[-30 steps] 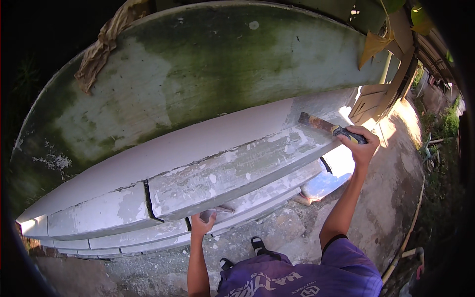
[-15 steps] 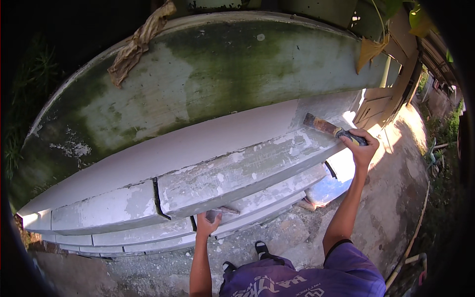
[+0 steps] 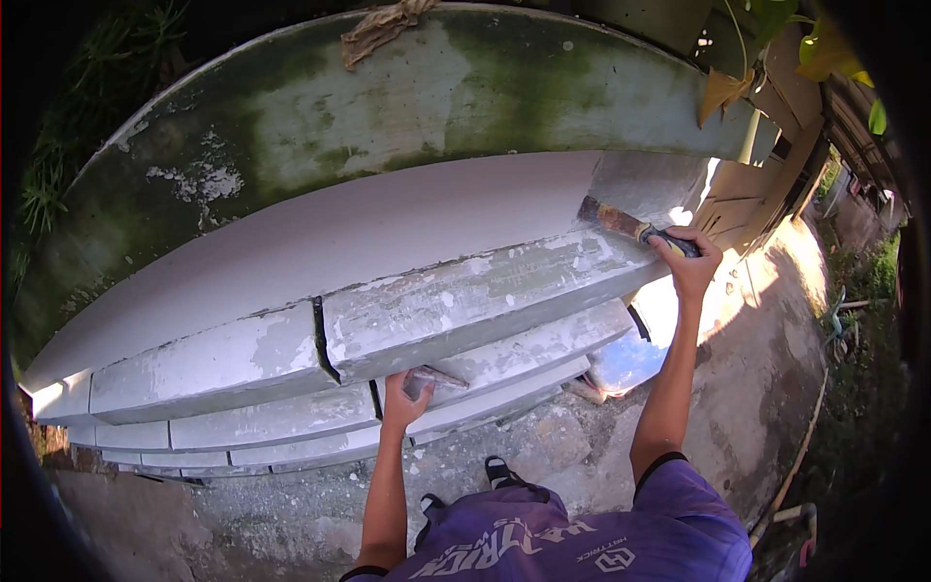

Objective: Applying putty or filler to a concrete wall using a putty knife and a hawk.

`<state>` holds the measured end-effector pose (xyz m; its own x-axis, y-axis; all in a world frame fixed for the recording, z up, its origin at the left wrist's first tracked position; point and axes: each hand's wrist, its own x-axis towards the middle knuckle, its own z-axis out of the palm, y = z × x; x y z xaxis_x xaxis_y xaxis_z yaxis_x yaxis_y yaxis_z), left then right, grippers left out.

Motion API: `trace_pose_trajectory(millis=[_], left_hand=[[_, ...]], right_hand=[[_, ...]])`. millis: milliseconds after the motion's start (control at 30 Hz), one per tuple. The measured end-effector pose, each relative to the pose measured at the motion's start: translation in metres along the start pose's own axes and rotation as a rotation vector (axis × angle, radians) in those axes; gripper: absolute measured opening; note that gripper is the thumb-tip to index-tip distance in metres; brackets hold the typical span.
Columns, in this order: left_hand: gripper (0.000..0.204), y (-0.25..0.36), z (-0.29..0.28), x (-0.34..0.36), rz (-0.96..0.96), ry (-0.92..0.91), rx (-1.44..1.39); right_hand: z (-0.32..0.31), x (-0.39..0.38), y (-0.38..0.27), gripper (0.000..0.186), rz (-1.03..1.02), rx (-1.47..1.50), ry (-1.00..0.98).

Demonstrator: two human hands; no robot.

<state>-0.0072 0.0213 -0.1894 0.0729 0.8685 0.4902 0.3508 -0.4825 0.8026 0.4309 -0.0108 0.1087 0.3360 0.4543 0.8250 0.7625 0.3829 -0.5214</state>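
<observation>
Right hand [image 3: 691, 262] wrapped round handle of rust-stained putty knife [image 3: 613, 218], blade over right end of upper plastered ledge [image 3: 485, 281]. Knife probably light, stiff; handle best hold. Left hand [image 3: 403, 401], lower, pinching small greyish object [image 3: 442, 377], kind unclear.

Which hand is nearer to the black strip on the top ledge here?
Left. The left hand is close by, below and to the right of the black strip, holding a flat piece; the right hand is much farther off to its right, holding a scraper.
</observation>
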Motion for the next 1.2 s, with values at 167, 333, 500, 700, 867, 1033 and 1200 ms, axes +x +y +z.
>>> trace_pose_trajectory(millis=[167,333,500,700,867,1033,1200], left_hand=[[0.039,-0.003,-0.003,0.007,0.093,-0.068,-0.035],[0.036,0.02,-0.005,0.016,0.096,-0.139,-0.199],[0.036,0.038,-0.011,0.016,0.07,-0.146,-0.262],[0.037,0.023,-0.006,0.016,0.069,-0.156,-0.298],[0.036,0.018,-0.008,0.014,0.091,-0.161,-0.188],[0.037,0.005,-0.008,0.011,0.047,-0.167,-0.031],[0.037,-0.006,-0.005,0.011,0.063,-0.139,-0.09]], right_hand=[[-0.029,-0.012,0.015,0.016,0.023,0.058,0.165],[0.009,-0.013,-0.008,0.013,0.045,0.081,0.079],[-0.02,-0.026,0.02,0.015,0.082,0.01,0.103],[0.012,-0.015,-0.004,0.016,-0.042,0.067,0.134],[-0.022,-0.023,0.013,0.016,0.054,0.057,0.171],[-0.066,-0.004,-0.021,0.015,0.148,0.005,0.221],[-0.042,-0.04,-0.102,0.027,-0.027,0.024,-0.071]])
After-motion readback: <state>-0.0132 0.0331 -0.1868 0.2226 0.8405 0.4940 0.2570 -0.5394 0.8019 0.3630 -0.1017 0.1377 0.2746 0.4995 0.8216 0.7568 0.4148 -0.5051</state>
